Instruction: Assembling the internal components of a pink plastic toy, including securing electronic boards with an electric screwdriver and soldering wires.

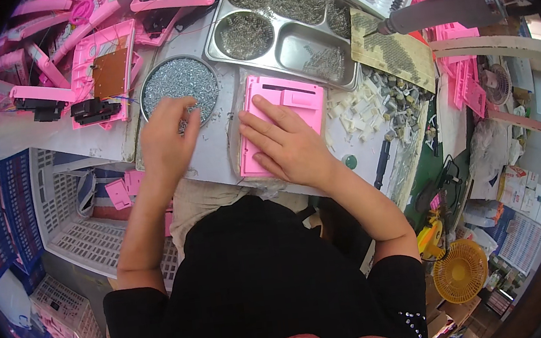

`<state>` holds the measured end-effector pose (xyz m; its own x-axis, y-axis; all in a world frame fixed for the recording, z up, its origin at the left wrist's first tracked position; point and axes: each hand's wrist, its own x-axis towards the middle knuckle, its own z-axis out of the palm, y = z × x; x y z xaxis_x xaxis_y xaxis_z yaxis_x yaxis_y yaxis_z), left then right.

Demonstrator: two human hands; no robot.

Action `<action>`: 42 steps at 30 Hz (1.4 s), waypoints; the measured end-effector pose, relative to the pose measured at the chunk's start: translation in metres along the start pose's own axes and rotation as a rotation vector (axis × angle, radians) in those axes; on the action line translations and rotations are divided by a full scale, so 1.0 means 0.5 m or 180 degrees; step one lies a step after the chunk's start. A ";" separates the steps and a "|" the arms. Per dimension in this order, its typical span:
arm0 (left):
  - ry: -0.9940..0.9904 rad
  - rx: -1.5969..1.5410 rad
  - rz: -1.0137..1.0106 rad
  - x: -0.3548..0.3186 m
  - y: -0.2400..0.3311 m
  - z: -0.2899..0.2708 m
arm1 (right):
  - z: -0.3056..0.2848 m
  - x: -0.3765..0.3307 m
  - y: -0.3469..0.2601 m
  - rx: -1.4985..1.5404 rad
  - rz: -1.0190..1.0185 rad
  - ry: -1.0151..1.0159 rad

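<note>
Steadily: picking screws for the pink panel

Left hand [167, 137] at the near rim of the round dish [148, 83], fingers pinched over small silver screws [183, 79]. Right hand [291, 146] flat, fingers released, pressing the pink panel [289, 100] on the table [215, 152]. Best to lift one screw only, keeping the panel pinned. Farther right, metal tray [219, 38] compartments with more screws.

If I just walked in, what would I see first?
Pink plastic everywhere: a flat pink panel lies in the middle of the table under the right hand, and more pink parts pile up at the far left. The left hand dips its fingers into a round dish of shiny screws, beside a metal compartment tray holding more.
</note>
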<state>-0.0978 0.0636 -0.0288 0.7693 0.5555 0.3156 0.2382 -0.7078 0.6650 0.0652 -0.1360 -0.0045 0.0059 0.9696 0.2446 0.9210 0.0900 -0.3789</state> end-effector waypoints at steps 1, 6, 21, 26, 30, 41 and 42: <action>0.0041 0.0230 0.0000 0.019 -0.005 -0.005 | 0.002 0.002 0.002 -0.0015 -0.0011 -0.0004; -0.0592 0.0626 0.0030 0.043 -0.031 -0.005 | -0.005 0.002 -0.002 0.0222 0.0028 0.0086; -0.0686 0.1190 0.0460 0.112 -0.040 -0.013 | -0.283 0.129 0.210 0.3045 0.1022 0.1872; -0.0896 -0.0031 0.0355 0.117 -0.009 -0.039 | -0.211 0.065 0.109 0.2896 0.1161 0.2314; -0.1165 -0.0673 0.1284 0.002 0.079 0.006 | -0.165 0.000 0.000 0.4335 0.0652 0.2592; -0.0639 -0.1332 0.2284 -0.063 0.145 0.071 | -0.172 -0.074 -0.123 0.4922 0.0084 0.2181; -0.0637 -0.1330 0.2298 -0.062 0.145 0.073 | -0.172 -0.074 -0.121 0.4919 0.0066 0.2177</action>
<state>-0.0828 -0.0208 -0.0150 0.7479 -0.0847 0.6584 -0.5580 -0.6176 0.5543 0.0426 -0.1968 0.0863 0.5489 0.7416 0.3857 -0.2942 0.6033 -0.7413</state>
